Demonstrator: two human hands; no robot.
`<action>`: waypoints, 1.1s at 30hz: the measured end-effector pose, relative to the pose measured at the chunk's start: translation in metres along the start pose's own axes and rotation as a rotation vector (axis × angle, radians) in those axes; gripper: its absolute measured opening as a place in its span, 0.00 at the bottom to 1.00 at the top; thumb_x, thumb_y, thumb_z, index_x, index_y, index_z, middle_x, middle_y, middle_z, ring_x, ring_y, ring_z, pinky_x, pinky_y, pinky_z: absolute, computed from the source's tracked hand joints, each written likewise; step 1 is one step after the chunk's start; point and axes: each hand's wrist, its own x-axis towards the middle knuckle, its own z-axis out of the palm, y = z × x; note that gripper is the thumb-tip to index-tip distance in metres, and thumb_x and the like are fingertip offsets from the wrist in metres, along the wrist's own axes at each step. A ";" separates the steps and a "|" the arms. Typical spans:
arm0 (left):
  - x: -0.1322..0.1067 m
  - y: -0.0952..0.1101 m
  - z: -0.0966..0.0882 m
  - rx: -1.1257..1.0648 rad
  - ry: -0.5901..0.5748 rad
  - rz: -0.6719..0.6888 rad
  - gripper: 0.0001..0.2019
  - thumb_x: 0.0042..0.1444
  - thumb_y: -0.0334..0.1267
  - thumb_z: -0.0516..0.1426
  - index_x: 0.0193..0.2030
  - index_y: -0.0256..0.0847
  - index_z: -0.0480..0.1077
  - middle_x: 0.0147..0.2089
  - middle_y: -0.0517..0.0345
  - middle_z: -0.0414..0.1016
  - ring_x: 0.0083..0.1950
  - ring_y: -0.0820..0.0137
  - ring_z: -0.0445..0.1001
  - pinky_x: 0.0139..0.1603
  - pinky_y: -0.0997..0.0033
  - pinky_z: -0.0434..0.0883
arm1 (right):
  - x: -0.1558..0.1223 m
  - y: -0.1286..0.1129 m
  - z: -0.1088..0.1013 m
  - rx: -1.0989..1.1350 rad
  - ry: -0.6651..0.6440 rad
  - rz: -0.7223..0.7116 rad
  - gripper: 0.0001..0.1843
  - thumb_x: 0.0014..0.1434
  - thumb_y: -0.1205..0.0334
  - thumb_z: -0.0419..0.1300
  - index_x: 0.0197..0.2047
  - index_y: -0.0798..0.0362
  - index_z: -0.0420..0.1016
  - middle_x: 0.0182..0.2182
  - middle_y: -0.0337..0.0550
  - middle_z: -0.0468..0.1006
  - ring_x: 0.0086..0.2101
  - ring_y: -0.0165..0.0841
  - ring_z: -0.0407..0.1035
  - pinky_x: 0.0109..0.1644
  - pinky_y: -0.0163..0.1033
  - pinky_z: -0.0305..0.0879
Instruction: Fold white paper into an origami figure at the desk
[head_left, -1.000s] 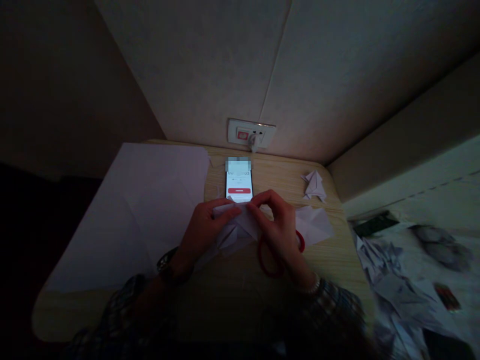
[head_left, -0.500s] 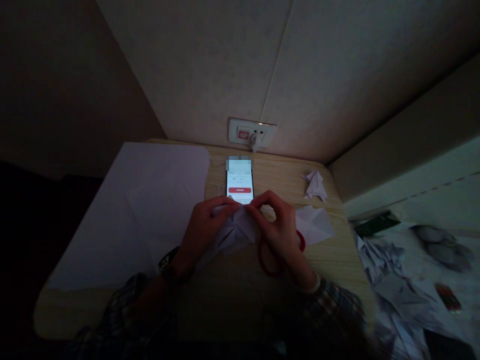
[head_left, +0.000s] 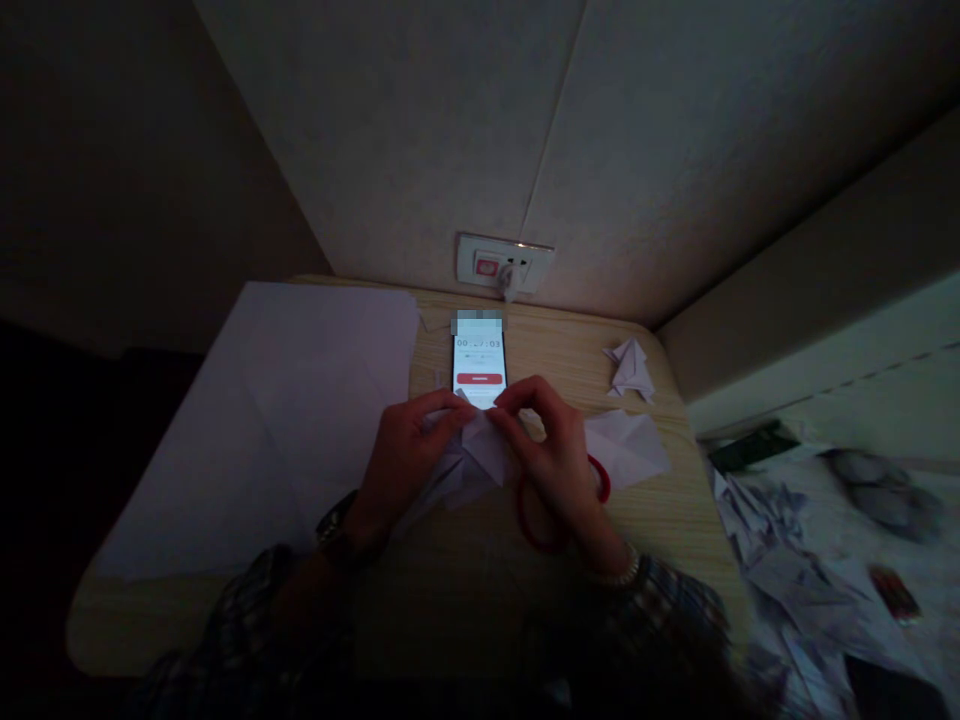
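Observation:
Both hands meet over a folded white paper piece (head_left: pixel 480 460) at the middle of a small wooden table (head_left: pixel 660 520). My left hand (head_left: pixel 405 460) pinches the piece's upper left edge. Pinched on the upper right edge, my right hand (head_left: pixel 555 455) has its fingers curled. Red-handled scissors (head_left: pixel 540 520) lie under my right hand. A lit phone (head_left: pixel 479 365) with a red button on its screen lies just beyond my fingertips.
A large white paper sheet (head_left: pixel 285 420) covers the table's left part. Another folded sheet (head_left: pixel 630 445) and a small finished paper figure (head_left: pixel 628 368) lie on the right. A wall socket (head_left: pixel 502 265) sits behind the phone. Several paper pieces (head_left: pixel 780 570) pile up on the bed at right.
My fingertips have drawn closer together at the top of the paper piece, which looks more bunched up. Everything else stays put.

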 end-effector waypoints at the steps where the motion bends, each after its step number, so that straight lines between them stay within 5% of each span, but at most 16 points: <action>1: 0.000 0.001 0.000 0.005 0.003 0.006 0.10 0.52 0.42 0.59 0.25 0.41 0.75 0.27 0.60 0.79 0.33 0.66 0.75 0.37 0.71 0.68 | 0.000 0.001 0.000 0.012 -0.006 0.002 0.04 0.57 0.62 0.65 0.35 0.47 0.73 0.28 0.36 0.78 0.30 0.34 0.73 0.36 0.39 0.69; 13: -0.001 -0.004 0.000 0.036 -0.019 0.068 0.09 0.55 0.42 0.58 0.33 0.41 0.78 0.33 0.58 0.82 0.36 0.65 0.77 0.38 0.71 0.70 | -0.001 0.002 -0.001 -0.083 -0.024 -0.005 0.08 0.60 0.64 0.61 0.28 0.48 0.71 0.25 0.36 0.76 0.28 0.32 0.70 0.34 0.36 0.65; 22: 0.004 0.000 -0.004 -0.128 -0.043 -0.108 0.10 0.42 0.43 0.67 0.25 0.39 0.74 0.19 0.65 0.71 0.22 0.74 0.66 0.23 0.76 0.63 | 0.000 0.002 -0.001 -0.066 0.012 -0.002 0.09 0.60 0.62 0.60 0.27 0.49 0.69 0.24 0.35 0.74 0.28 0.33 0.68 0.33 0.36 0.63; 33: 0.006 -0.012 -0.001 -0.326 -0.161 -0.270 0.18 0.43 0.53 0.68 0.32 0.38 0.78 0.30 0.55 0.82 0.30 0.66 0.77 0.29 0.72 0.72 | 0.003 0.001 -0.005 -0.038 0.046 0.062 0.09 0.58 0.61 0.61 0.27 0.49 0.70 0.23 0.35 0.74 0.27 0.32 0.68 0.34 0.36 0.63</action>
